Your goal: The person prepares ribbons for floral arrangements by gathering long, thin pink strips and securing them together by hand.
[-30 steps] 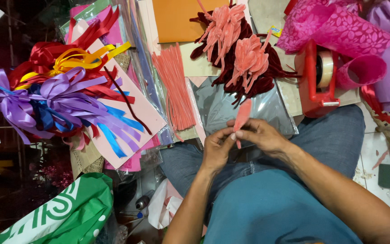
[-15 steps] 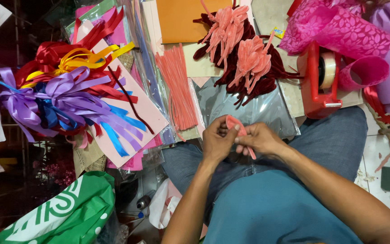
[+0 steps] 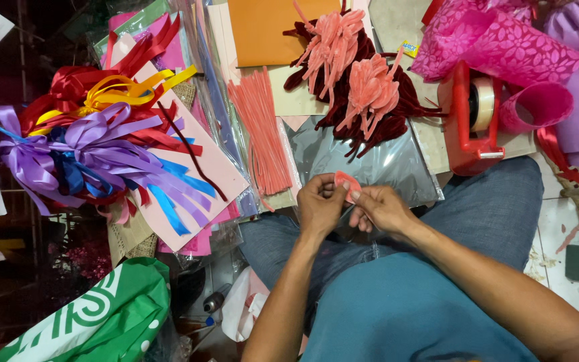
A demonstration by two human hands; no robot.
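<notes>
Left hand (image 3: 319, 204) and right hand (image 3: 380, 209) meeting over lap, fingers of both pinching one bent salmon-pink fuzzy strip (image 3: 345, 181), loose pink strips (image 3: 263, 131) just beyond, red tape dispenser (image 3: 470, 121) far right

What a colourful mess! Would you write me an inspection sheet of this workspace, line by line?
Surface: tiled floor, mostly covered by craft supplies.
Job's things: bent pink fuzzy stem; bundle of straight pink stems.
Clutter: ribbon bows, finished pink and maroon flowers, red tape dispenser, magenta wrapping paper, orange card, green bag.
Grippers: left hand and right hand both pinch the bent stem.
Cables: nothing seen.
Surroundings: person seated in jeans.
</notes>
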